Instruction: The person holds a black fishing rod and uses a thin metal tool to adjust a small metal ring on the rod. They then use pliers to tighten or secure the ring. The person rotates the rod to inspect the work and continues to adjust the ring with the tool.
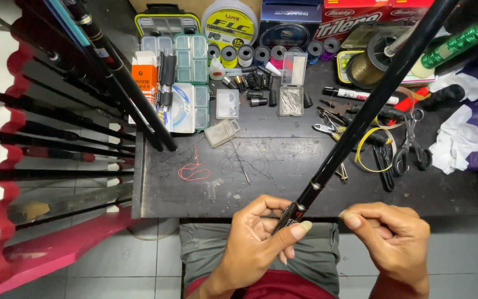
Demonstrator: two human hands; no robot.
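Back of bench, 12 o'clock: round yellow-labelled line spool [229,23]. At 1 o'clock, dark blue box [291,22], then red boxes [360,19]. At 10 o'clock, orange-and-white carton [144,75] beside clear tackle boxes [191,58]. White marker [355,94], black-red label, 2 o'clock.

Both hands, the left [255,243] and the right [391,241], are bare, with no rings, gloves or sleeves seen. Grey-green trousers [206,249] are worn, and a dark red shirt hem [275,287] is seen below.
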